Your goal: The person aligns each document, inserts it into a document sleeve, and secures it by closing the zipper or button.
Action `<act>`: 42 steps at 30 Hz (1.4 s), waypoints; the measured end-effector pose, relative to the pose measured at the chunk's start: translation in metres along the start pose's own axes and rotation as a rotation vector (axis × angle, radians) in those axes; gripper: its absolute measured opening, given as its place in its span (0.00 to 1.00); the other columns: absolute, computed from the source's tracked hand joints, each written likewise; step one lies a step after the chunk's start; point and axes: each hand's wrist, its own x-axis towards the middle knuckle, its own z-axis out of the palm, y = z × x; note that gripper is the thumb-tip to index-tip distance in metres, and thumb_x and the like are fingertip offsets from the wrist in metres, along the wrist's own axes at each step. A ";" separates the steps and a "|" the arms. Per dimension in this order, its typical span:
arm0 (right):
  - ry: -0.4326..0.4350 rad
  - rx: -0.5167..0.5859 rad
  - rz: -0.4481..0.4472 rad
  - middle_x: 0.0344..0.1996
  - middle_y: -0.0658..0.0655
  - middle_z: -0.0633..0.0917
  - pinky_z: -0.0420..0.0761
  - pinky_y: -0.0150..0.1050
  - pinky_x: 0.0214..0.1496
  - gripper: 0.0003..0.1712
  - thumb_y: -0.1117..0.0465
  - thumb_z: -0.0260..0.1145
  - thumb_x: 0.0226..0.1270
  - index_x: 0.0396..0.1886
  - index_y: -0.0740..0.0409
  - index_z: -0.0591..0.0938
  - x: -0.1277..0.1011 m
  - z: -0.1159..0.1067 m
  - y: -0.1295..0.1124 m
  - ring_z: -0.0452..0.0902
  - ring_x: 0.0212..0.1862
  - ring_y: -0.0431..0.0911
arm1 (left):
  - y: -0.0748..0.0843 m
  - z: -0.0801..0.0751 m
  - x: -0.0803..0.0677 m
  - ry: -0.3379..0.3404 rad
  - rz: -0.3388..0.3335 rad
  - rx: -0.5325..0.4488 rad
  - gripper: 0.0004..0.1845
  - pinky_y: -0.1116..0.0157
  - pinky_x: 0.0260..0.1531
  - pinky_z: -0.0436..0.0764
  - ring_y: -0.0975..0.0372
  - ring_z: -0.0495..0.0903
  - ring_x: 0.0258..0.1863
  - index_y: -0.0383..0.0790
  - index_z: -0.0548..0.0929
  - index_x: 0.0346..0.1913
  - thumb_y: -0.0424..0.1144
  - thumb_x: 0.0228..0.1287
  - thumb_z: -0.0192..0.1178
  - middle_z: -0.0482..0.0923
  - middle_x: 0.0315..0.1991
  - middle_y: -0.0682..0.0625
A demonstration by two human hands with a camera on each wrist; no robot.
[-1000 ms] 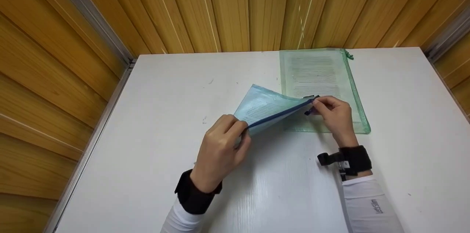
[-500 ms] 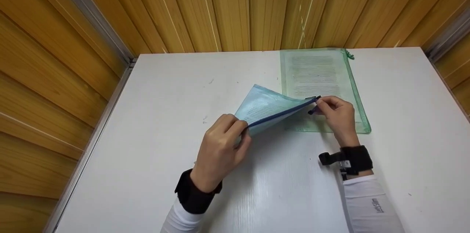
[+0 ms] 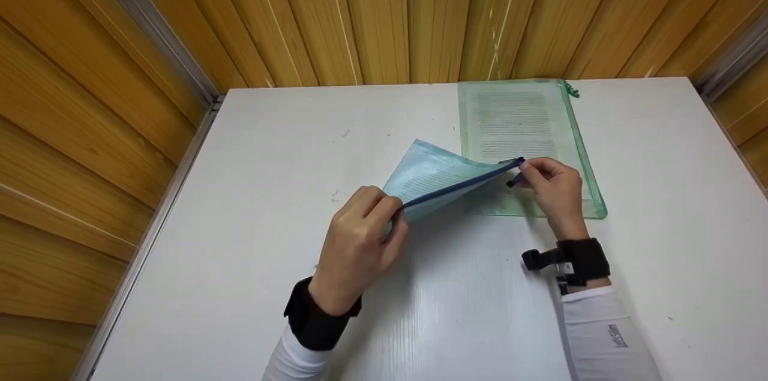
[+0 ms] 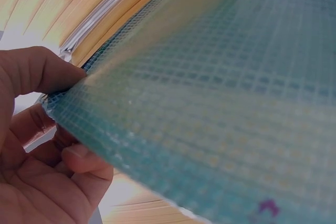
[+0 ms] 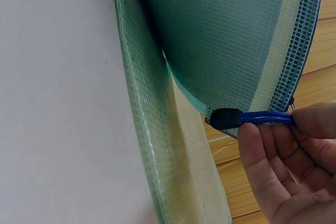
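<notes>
A translucent blue mesh zip pouch (image 3: 429,171) with a printed sheet inside is held raised and tilted above the table, its dark blue zipper edge facing me. At the near left end of that edge, my left hand (image 3: 360,246) pinches the pouch's corner between thumb and fingers; the left wrist view shows this corner up close. My right hand (image 3: 555,189) is at the far right end of the zipper. In the right wrist view its thumb and fingers pinch the blue cord of the zipper pull (image 5: 265,117), whose dark tip (image 5: 226,118) sticks out past the fingers.
A green mesh zip pouch (image 3: 516,117) with a printed sheet inside lies flat at the back right of the white table (image 3: 288,147), partly under the blue pouch and right hand. Wood-patterned panels (image 3: 372,15) stand behind and at the sides.
My right hand has shifted slightly right with the zipper end of the blue pouch. My left hand has edged slightly left, still gripping its corner. The green pouch stays put.
</notes>
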 end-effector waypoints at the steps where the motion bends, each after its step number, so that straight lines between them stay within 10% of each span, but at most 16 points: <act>1: 0.001 0.005 -0.001 0.27 0.38 0.86 0.87 0.27 0.39 0.13 0.68 0.67 0.78 0.49 0.80 0.84 0.000 0.000 0.000 0.86 0.30 0.32 | 0.000 0.000 0.000 0.000 0.000 0.000 0.09 0.68 0.27 0.75 0.59 0.74 0.28 0.37 0.82 0.33 0.23 0.55 0.70 0.73 0.28 0.47; 42: 0.144 -0.028 0.045 0.21 0.35 0.84 0.85 0.24 0.35 0.12 0.69 0.69 0.75 0.47 0.78 0.86 0.005 -0.004 0.003 0.84 0.26 0.29 | 0.001 -0.003 0.001 0.008 0.003 -0.010 0.10 0.69 0.26 0.74 0.60 0.72 0.28 0.37 0.82 0.33 0.21 0.54 0.70 0.71 0.27 0.48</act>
